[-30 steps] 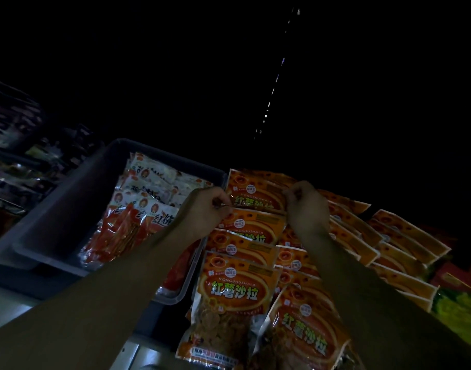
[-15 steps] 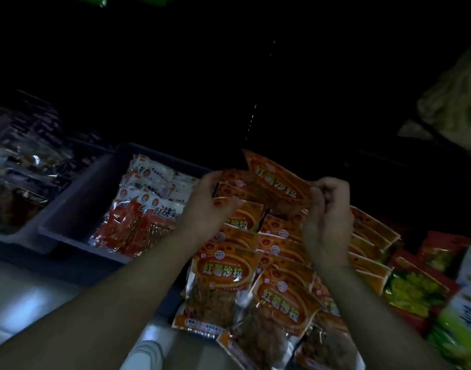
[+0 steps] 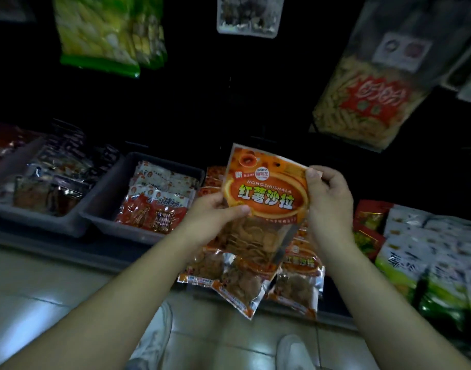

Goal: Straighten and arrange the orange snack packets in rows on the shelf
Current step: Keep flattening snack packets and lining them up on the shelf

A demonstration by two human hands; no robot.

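Note:
I hold one orange snack packet (image 3: 266, 198) upright and facing me, lifted above the shelf. My left hand (image 3: 215, 212) pinches its lower left edge. My right hand (image 3: 328, 193) grips its upper right edge. Beneath it, several more orange snack packets (image 3: 298, 273) lie overlapping on the shelf (image 3: 76, 247), some hanging over the front edge. A few more orange packets (image 3: 211, 180) show behind my left hand.
A grey bin (image 3: 106, 209) of red-and-white packets stands left of the orange pile, with another bin (image 3: 34, 217) further left. White-and-green packets (image 3: 426, 263) fill the right. Bags (image 3: 362, 92) hang above. Tiled floor and white shoes (image 3: 293, 351) lie below.
Both hands have lifted one orange packet off the pile and turned it upright to face me. The view has tilted up, showing the hanging bags.

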